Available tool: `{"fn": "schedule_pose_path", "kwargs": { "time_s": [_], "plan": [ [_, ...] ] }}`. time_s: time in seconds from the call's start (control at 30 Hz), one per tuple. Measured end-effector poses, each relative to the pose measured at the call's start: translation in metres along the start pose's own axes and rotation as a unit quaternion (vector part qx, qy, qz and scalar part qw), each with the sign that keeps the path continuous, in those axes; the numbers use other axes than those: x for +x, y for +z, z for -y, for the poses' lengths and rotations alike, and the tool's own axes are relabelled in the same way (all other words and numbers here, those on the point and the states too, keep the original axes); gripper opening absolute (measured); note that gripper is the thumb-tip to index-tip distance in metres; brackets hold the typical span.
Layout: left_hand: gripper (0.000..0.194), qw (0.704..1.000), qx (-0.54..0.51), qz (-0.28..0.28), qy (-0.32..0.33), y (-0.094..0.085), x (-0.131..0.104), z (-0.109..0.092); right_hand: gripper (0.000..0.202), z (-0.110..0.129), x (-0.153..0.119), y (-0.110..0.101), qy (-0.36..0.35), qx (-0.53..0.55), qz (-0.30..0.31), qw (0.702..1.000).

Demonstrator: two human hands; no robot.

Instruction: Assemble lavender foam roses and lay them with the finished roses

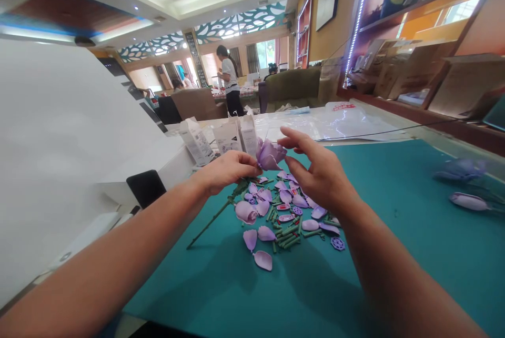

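A purple toy flower [271, 155] with layered petals is held above the mat by my left hand [233, 169], whose fingers pinch its base. My right hand [315, 169] is at the flower's right side, thumb and fingers apart, with the fingertips close to the petals; whether they touch is hard to tell. Under my left hand a green stem [211, 228] slants down to the left. Beside it lies a pale purple flower head [246, 212]. Loose purple petals [263, 260] and short green stem pieces [289, 240] are heaped below my hands, along with a purple ring-shaped part [337, 244].
Everything lies on a teal mat [394, 275]. Opened white boxes [197, 143] stand behind it, near clear plastic sheets [315, 126]. At right are another purple flower [461, 169] and a bud [468, 201]. A black object [145, 190] sits left. A person [229, 80] stands farther back.
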State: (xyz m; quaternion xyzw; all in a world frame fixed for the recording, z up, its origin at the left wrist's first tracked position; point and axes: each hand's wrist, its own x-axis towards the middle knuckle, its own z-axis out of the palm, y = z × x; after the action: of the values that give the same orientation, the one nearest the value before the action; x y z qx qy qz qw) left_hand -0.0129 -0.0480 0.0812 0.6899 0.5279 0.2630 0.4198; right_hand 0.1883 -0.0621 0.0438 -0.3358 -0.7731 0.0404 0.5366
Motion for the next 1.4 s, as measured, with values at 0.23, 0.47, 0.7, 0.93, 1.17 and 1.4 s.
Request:
{"fn": "schedule_pose_path", "kwargs": {
  "time_s": [0.23,0.47,0.7,0.93,1.17,1.4],
  "plan": [
    [0.006,0.995,-0.059,0.065,-0.042,-0.006,-0.009,-0.022,0.053,0.005,0.001,-0.01,0.003,0.081,0.009,0.997],
    [0.009,0.955,-0.257,0.122,-0.082,-0.003,-0.017,-0.014,0.058,-0.002,0.0,-0.001,0.027,0.152,0.032,0.987],
    [0.008,0.892,-0.394,0.195,-0.102,0.007,-0.015,0.017,0.058,-0.005,-0.009,0.008,0.081,0.205,0.072,0.973],
    [0.017,0.87,-0.441,0.202,-0.087,0.021,0.002,0.049,0.053,-0.014,-0.02,0.017,0.145,0.234,0.084,0.958],
    [0.022,0.864,-0.452,0.204,-0.084,0.024,0.016,0.072,0.055,-0.022,-0.015,0.028,0.184,0.212,0.104,0.954],
    [0.015,0.857,-0.481,0.164,-0.084,0.022,0.021,0.085,0.066,-0.033,-0.009,0.045,0.268,0.225,0.093,0.932]
  ]
}}
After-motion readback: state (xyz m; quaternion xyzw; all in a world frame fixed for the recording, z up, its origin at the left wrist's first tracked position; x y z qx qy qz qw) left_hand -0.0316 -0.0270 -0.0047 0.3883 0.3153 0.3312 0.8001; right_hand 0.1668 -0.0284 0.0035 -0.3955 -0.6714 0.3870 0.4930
